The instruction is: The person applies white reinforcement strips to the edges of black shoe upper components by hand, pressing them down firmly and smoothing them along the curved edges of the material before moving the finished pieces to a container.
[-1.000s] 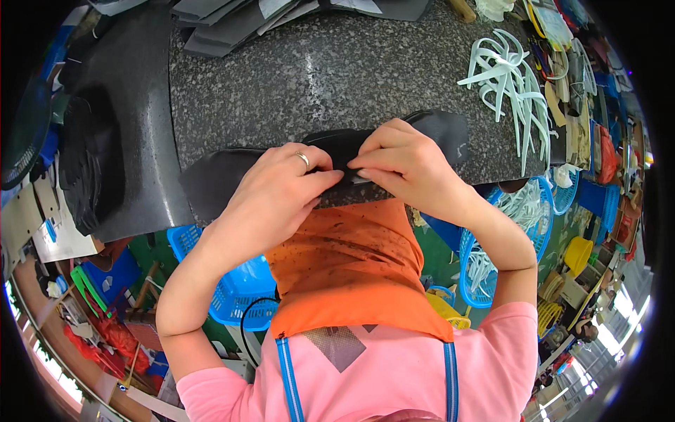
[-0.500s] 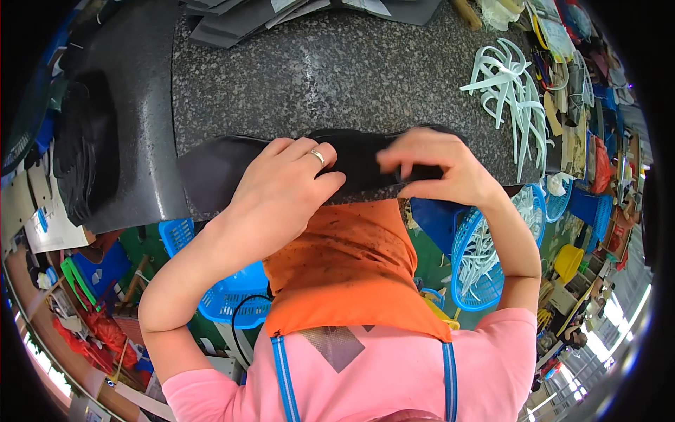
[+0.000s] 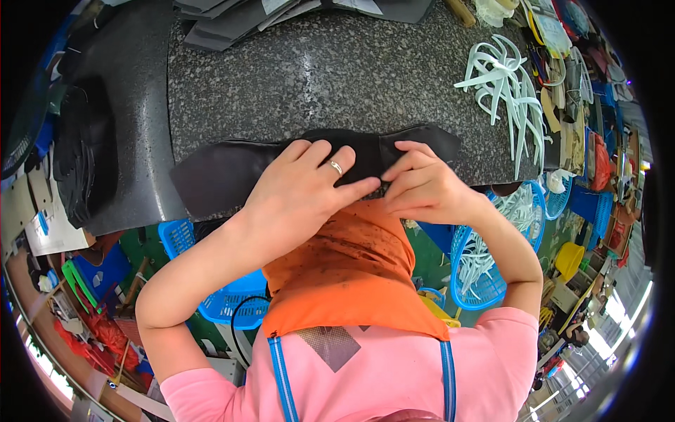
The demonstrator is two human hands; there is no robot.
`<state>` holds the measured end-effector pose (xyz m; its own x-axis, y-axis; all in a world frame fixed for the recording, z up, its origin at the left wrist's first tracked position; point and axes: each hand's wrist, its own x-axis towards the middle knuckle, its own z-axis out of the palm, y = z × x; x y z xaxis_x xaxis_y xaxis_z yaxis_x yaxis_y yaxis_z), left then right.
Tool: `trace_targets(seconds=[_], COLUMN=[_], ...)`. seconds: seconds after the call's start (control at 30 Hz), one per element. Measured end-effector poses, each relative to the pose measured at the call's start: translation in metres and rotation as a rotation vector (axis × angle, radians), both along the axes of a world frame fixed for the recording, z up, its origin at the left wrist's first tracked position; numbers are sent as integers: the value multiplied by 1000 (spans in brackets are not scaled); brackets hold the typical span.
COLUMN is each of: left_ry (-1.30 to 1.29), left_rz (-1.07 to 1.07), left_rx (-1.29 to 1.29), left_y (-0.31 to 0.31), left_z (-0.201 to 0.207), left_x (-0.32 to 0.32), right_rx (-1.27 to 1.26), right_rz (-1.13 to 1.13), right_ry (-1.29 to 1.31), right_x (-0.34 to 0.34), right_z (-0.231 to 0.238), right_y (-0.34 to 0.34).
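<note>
A long, dark piece of leather-like material [image 3: 218, 172] with a seam or fold along it lies across the near edge of the speckled stone tabletop. My left hand [image 3: 299, 183], a ring on one finger, presses down on its middle with bent fingers and holds it; the thumb stretches toward the right hand. Just to the right, my right hand [image 3: 430, 186] has its fingers drawn together at the near edge of the same piece, beside a crosswise seam. Its fingertips nearly meet the left thumb. What lies under the fingers is hidden.
Pale green strips [image 3: 503, 81] lie in a tangle at the tabletop's right. Grey flat sheets [image 3: 232, 28] are stacked at the far edge. On the left, black pieces [image 3: 88, 151] hang over a dark mat [image 3: 144, 126]. Blue baskets [image 3: 460, 271] stand below the table edge.
My right hand has moved slightly left and its fingers have drawn together on the piece. The left thumb has stretched rightward, and the piece's right end has come into fuller view.
</note>
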<state>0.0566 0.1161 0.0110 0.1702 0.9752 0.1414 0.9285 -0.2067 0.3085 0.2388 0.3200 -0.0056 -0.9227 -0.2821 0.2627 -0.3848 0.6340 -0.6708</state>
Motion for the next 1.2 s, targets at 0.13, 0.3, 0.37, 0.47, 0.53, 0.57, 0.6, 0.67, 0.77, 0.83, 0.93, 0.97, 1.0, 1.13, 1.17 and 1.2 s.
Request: trace_targets(seconds=[0.13, 0.3, 0.37, 0.47, 0.53, 0.57, 0.6, 0.67, 0.77, 0.83, 0.93, 0.97, 1.0, 1.13, 1.17, 1.2], left_ry=[-19, -77, -89, -142, -142, -144, -145, -156, -153, -168, -186, -185, -185, -41, -11, 20], left_rz=[-20, 112, 109, 166, 183, 182, 180, 144, 142, 145, 199, 221, 242, 162, 137, 112], left_rx=[-43, -55, -105, -82, -91, -89, -87, -66, -48, -15, 40, 21, 3, 15, 76, 137], left_y=[0, -32, -38, -42, -45, -45, -45, -53, -79, -90, -92, -89, -87, -88, -94, -98], left_z=[12, 19, 21, 12, 10, 9, 8, 3, -5, -16, -19, -15, -13, -16, -23, -28], left_x=[-3, -27, -19, -10, -8, -7, -8, -15, -32, -33, -30, -26, -23, -24, -26, -28], right_rx=[-435, 199, 385, 480, 474, 474, 441, 402, 478, 507, 463, 424, 384, 381, 382, 384], right_rz=[-335, -202, -244, -178, -84, 3, -19, -38, -128, -262, -292, -329, -353, -326, -250, -174], right_ry=[-386, 70, 99, -17, -13, -41, -42, -41, 52, -25, 32, 100, 197, 328, 350, 373], right_x=[-2, -9, -14, -33, -46, -47, -47, -45, -43, -46, -38, -34, -34, -28, -27, -26], right_z=[11, 14, 36, 56, 57, 53, 43, 31, 27, 30, 10, 3, -1, -19, -21, -22], right_y=[14, 12, 20, 2, -16, -21, -29, -39, -52, -73, -92, -97, -97, -93, -88, -84])
